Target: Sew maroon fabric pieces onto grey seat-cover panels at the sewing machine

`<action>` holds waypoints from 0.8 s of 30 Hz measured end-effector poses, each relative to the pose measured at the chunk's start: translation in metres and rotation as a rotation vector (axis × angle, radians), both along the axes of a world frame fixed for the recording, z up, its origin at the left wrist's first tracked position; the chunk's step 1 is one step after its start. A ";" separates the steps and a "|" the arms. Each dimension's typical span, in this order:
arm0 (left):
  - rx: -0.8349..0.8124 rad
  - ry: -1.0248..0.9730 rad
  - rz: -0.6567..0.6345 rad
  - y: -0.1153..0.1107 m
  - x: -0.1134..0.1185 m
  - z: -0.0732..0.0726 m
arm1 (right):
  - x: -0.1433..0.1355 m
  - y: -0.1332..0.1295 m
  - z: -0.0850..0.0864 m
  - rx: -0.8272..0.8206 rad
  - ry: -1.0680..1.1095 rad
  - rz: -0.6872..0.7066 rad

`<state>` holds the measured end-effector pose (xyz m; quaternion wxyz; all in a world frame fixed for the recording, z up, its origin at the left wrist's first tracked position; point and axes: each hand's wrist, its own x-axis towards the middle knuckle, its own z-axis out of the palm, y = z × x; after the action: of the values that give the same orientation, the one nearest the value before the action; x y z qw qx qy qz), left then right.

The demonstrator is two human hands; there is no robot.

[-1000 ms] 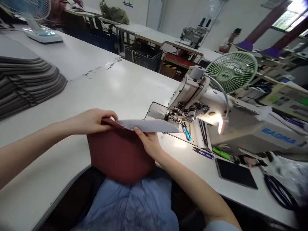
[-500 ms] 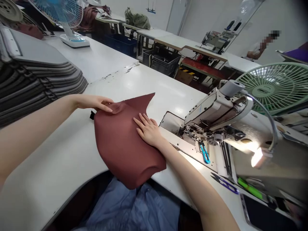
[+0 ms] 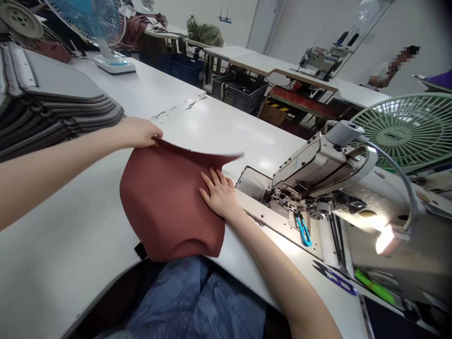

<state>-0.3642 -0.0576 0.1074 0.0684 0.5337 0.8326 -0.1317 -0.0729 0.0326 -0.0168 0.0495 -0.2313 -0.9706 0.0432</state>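
A reddish-brown fabric piece (image 3: 169,202) lies over the front edge of the white table (image 3: 77,226). At its upper left corner my left hand (image 3: 143,133) pinches the edge and holds it raised, so the far edge curls up. My right hand (image 3: 221,193) rests on the right part of the fabric with fingers spread. Right of that hand stands a sewing machine (image 3: 307,165), with blue thread snips (image 3: 303,230) on its plate. A small black item (image 3: 140,250) shows at the fabric's lower left.
Grey padded pieces (image 3: 67,94) are stacked at left. A blue fan (image 3: 113,63) stands behind them, and a green fan (image 3: 395,134) at right. Purple-handled snips (image 3: 335,278) and a dark phone (image 3: 391,320) lie at lower right. A person (image 3: 383,77) is in the far background.
My left hand has moved up and lifted the fabric's upper edge. The fabric has shifted left and its far edge now curls upward. My right hand remains spread on it.
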 end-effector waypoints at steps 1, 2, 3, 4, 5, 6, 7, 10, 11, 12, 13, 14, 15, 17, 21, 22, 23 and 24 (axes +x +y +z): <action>0.105 0.102 -0.037 -0.007 0.008 0.001 | -0.002 0.001 0.000 0.002 0.001 -0.019; 0.230 0.201 -0.094 -0.016 0.020 0.000 | -0.004 0.003 -0.001 0.005 0.000 -0.043; 0.366 0.272 -0.175 -0.027 0.037 -0.003 | -0.006 0.005 -0.001 0.006 -0.003 -0.066; 0.493 0.303 -0.275 -0.039 0.056 -0.008 | -0.007 0.008 -0.002 0.007 -0.005 -0.083; 0.614 0.301 -0.379 -0.054 0.077 -0.015 | -0.008 0.010 -0.002 0.006 -0.005 -0.093; 0.719 0.268 -0.495 -0.069 0.099 -0.025 | -0.009 0.012 -0.003 0.002 -0.003 -0.099; 0.773 0.211 -0.633 -0.086 0.120 -0.036 | -0.009 0.013 -0.004 -0.003 0.002 -0.103; 0.803 0.274 -0.899 -0.127 0.166 -0.070 | -0.010 0.016 -0.006 -0.014 0.014 -0.103; 0.799 0.331 -0.884 -0.136 0.173 -0.076 | -0.010 0.016 -0.007 -0.016 0.014 -0.105; 0.796 0.380 -0.825 -0.142 0.176 -0.079 | -0.011 0.016 -0.007 -0.015 0.013 -0.111; 0.791 0.390 -0.739 -0.145 0.176 -0.078 | -0.011 0.016 -0.008 -0.013 0.009 -0.117; 0.777 0.355 -0.645 -0.146 0.174 -0.074 | -0.012 0.015 -0.007 -0.011 0.004 -0.125; 0.756 0.293 -0.563 -0.145 0.170 -0.068 | -0.012 0.015 -0.007 -0.009 -0.002 -0.130; 0.667 0.135 -0.474 -0.141 0.162 -0.053 | -0.013 0.014 -0.005 -0.007 -0.017 -0.131; 0.358 -0.200 -0.549 -0.136 0.149 -0.040 | -0.014 0.010 0.003 -0.015 -0.056 -0.162; 0.267 -0.286 -0.588 -0.138 0.147 -0.042 | -0.015 0.010 0.005 -0.017 -0.062 -0.168; 0.189 -0.363 -0.622 -0.140 0.144 -0.044 | -0.014 0.009 0.007 -0.024 -0.061 -0.169; 0.130 -0.424 -0.640 -0.143 0.141 -0.045 | -0.014 0.010 0.009 -0.033 -0.052 -0.165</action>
<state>-0.2232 -0.2004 0.0619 0.1605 0.7849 0.5981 0.0201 -0.0868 0.0426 -0.0073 0.0239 -0.3124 -0.9484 0.0491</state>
